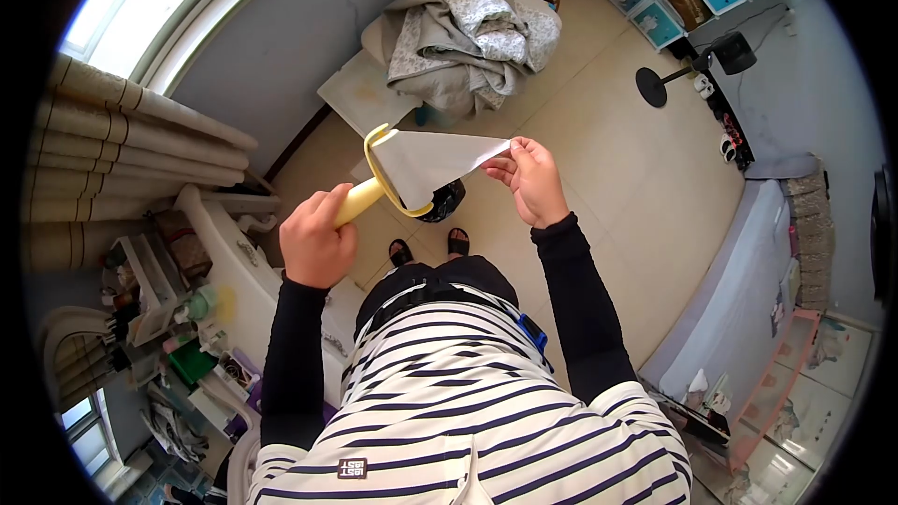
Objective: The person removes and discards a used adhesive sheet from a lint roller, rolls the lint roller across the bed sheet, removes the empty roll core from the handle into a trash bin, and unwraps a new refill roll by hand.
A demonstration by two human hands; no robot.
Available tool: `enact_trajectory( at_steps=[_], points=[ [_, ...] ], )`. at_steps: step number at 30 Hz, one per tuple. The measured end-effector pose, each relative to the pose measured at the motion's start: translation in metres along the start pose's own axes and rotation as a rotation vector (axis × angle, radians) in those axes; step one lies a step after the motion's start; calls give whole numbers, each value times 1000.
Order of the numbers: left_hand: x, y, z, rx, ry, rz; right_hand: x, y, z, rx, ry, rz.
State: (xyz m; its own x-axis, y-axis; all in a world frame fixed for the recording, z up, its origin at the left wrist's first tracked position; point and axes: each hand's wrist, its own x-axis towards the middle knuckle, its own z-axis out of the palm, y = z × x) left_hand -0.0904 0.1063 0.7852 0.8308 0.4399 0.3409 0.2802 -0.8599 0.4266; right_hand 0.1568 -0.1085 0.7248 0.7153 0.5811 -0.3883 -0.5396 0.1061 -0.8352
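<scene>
Here the left hand [320, 236] grips a yellow plastic-handled white roller [402, 170] above the beige tiled floor [617, 182], right hand [535, 185] pinching its loose white sheet [451, 155] by the tip: peeling, it seems, the next pull wanting steady tension

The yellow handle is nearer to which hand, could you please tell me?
Left: the left hand grips the yellow handle, while the right hand is apart from it, pinching the white sheet by its tip.
</scene>
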Motion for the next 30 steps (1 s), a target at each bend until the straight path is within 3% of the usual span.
enact_trajectory(
  at_steps=[14, 30],
  points=[
    [-48, -58, 28, 76, -216, -177, 78, 95, -45, -17, 208, 256],
    [-72, -100, 34, 122, -282, -340, 127, 132, -52, -87, 263, 289]
  ],
)
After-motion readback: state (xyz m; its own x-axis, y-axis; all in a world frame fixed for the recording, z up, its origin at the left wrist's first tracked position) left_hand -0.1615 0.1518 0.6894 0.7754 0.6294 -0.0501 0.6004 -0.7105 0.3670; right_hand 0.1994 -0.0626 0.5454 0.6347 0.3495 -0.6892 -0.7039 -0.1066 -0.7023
